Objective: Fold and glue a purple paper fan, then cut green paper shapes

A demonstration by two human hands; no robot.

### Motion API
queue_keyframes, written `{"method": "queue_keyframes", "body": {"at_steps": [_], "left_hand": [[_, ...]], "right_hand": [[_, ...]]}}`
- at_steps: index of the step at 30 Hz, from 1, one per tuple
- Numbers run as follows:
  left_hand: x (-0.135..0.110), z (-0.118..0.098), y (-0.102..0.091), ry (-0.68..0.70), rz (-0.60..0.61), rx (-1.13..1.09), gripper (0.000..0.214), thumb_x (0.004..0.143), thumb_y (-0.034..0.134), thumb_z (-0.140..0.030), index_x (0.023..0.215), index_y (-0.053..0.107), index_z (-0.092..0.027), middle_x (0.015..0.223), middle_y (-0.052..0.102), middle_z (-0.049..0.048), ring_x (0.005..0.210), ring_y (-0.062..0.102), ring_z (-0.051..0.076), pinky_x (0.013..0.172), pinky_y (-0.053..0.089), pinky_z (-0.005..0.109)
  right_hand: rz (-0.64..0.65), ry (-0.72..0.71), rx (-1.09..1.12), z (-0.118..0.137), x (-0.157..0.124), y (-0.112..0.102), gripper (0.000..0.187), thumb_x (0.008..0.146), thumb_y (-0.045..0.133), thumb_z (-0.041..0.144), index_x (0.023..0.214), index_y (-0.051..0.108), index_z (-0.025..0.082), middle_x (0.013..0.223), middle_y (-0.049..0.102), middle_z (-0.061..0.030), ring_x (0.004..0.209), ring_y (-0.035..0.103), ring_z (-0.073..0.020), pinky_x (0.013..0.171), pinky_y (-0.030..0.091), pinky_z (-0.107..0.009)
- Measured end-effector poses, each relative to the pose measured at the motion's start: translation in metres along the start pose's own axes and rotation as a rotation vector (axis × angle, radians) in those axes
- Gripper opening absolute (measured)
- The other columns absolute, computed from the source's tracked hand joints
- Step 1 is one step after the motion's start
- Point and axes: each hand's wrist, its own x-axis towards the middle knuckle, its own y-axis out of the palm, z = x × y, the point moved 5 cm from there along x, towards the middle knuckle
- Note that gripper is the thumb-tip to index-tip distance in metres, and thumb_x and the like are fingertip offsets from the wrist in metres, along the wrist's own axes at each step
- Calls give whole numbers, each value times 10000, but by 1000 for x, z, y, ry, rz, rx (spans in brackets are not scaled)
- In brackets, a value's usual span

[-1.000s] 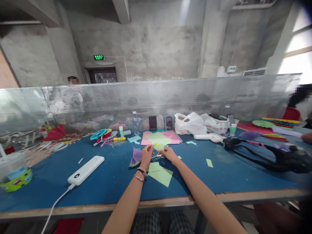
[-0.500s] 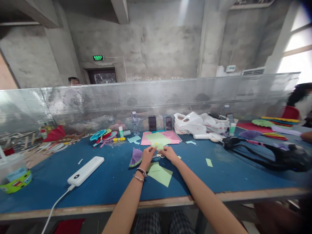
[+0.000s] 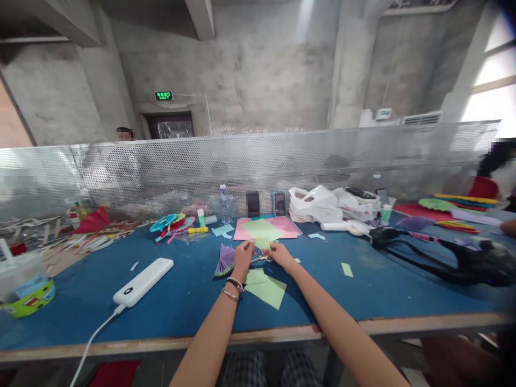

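Both my hands meet over the blue table [image 3: 177, 301] and pinch a small light green piece of paper [image 3: 263, 243] between them. My left hand [image 3: 243, 254], with bracelets at the wrist, grips its left side. My right hand [image 3: 279, 253] grips its right side. Scissors [image 3: 261, 258] lie on the table just under the hands. Light green paper sheets [image 3: 266, 287] lie flat near my wrists. A folded purple paper fan [image 3: 224, 260] rests just left of my left hand.
A stack of pink and green paper [image 3: 266, 228], two phones and a water bottle stand behind the hands. A white power bank [image 3: 143, 274] with a cable lies left, a plastic tub [image 3: 24, 285] far left, white plastic bags [image 3: 322, 204] and a black strap right. A perforated metal screen runs behind, with other people beyond it.
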Motion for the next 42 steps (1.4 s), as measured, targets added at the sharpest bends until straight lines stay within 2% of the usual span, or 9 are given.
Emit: {"method": "queue_keyframes", "body": {"at_steps": [6, 13, 17, 20, 27, 34, 42], "left_hand": [[-1, -3, -6, -18, -45, -42, 295, 878, 473, -372, 997, 568, -120, 880, 604, 37, 720, 587, 125, 647, 508, 291], [-4, -4, -2, -7, 14, -43, 276, 874, 484, -358, 982, 573, -121, 894, 602, 39, 737, 586, 129, 654, 507, 292], [-6, -7, 3, 13, 77, -30, 273, 862, 508, -349, 983, 571, -113, 913, 602, 43, 765, 590, 139, 673, 509, 307], [-6, -9, 4, 17, 80, -16, 274, 865, 504, -346, 998, 567, -115, 937, 600, 50, 792, 591, 146, 698, 508, 323], [-3, -10, -1, 29, 18, -13, 271, 863, 506, -346, 988, 569, -114, 925, 600, 46, 784, 591, 145, 692, 509, 319], [-4, -14, -8, 42, -63, -27, 270, 875, 482, -359, 963, 577, -123, 908, 602, 41, 765, 587, 137, 684, 507, 307], [-5, -15, -9, 54, -84, -22, 262, 875, 483, -355, 949, 578, -123, 891, 602, 38, 748, 585, 130, 672, 506, 297]], "right_hand": [[-40, 13, 42, -3, 1, -3, 268, 862, 513, 335, 1015, 562, 121, 967, 594, -45, 812, 587, -138, 701, 505, -314], [-120, 15, 115, -3, 3, -8, 290, 873, 488, 360, 1030, 553, 124, 963, 591, -48, 805, 586, -136, 700, 504, -315], [-90, 10, 126, -1, 2, -6, 291, 874, 487, 361, 1032, 551, 125, 965, 591, -49, 807, 586, -135, 705, 503, -319], [-55, 4, 116, 0, 2, -3, 289, 873, 489, 359, 1029, 552, 124, 964, 591, -49, 808, 586, -135, 706, 503, -320], [29, -32, 92, 5, -1, 5, 277, 870, 497, 354, 1002, 561, 120, 932, 596, -40, 781, 587, -128, 685, 505, -305], [52, -56, 78, 9, -4, 6, 271, 870, 498, 348, 1003, 560, 120, 935, 595, -41, 784, 587, -128, 690, 504, -308], [56, -77, 66, 8, -4, 6, 271, 873, 490, 358, 973, 567, 117, 884, 600, -30, 733, 584, -112, 653, 503, -284]]}}
